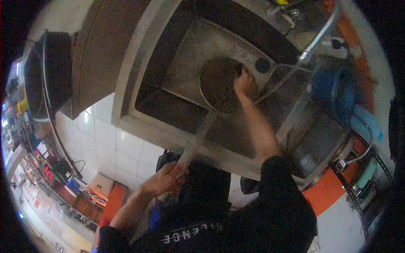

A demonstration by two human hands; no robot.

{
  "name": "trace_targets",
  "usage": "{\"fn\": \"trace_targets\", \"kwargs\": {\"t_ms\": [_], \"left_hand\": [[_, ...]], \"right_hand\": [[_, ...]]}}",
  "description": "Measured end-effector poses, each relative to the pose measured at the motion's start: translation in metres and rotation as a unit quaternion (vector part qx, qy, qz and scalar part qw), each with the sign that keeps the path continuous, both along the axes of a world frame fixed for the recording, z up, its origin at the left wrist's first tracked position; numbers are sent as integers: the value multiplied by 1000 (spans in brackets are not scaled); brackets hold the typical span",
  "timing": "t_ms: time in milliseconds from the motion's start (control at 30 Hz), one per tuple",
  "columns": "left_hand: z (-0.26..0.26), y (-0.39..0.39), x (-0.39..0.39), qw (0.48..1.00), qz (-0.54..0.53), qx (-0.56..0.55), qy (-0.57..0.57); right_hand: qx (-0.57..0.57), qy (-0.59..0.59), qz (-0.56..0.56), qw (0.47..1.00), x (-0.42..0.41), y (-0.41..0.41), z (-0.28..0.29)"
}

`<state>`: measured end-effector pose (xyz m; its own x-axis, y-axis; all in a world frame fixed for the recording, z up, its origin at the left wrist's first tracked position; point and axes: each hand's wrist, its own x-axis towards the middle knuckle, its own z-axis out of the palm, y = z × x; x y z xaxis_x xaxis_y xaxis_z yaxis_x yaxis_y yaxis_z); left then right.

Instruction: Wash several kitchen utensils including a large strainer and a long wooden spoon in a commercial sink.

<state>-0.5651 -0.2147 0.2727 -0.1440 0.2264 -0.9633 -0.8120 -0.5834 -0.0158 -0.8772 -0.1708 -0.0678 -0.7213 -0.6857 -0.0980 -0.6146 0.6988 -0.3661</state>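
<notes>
A round, dark pan (pixel 218 85) with a long pale handle is tilted over a deep metal sink (pixel 193 60). My left hand (pixel 172 178) is closed around the handle near my body. Inside the pan, at its right side, is my right hand (pixel 245 83), its fingers bent against the surface; whether it holds a scrubber or something else is too blurred to tell. A thin stream or hose, unclear which, runs from the pan's right edge up towards a flexible metal hose (pixel 321 34). The sink's round drain (pixel 262 65) lies just beyond my right hand.
A faucet (pixel 289 17) stands at the sink's far edge. Blue plastic containers (pixel 335 91) are at the right, above a second basin (pixel 311 148). The sink's raised front rim (pixel 152 132) runs between me and the basin. Racks with goods stand at the far left.
</notes>
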Motion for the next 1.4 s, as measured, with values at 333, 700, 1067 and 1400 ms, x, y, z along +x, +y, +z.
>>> {"fn": "trace_targets", "kwargs": {"t_ms": [333, 700, 1067, 1400], "left_hand": [[-11, -31, -15, 980, 81, 165, 76], [-19, -27, -16, 990, 56, 121, 53], [-16, -23, -11, 997, -24, 72, 8], [-27, -11, -19, 994, -68, -24, 88]], "right_hand": [[105, -224, -74, 966, 35, -41, -44], [70, -359, -29, 930, 21, -17, -50], [82, -262, 73, 959, 29, 3, -55], [40, -422, 54, 904, -22, 54, -58]]}}
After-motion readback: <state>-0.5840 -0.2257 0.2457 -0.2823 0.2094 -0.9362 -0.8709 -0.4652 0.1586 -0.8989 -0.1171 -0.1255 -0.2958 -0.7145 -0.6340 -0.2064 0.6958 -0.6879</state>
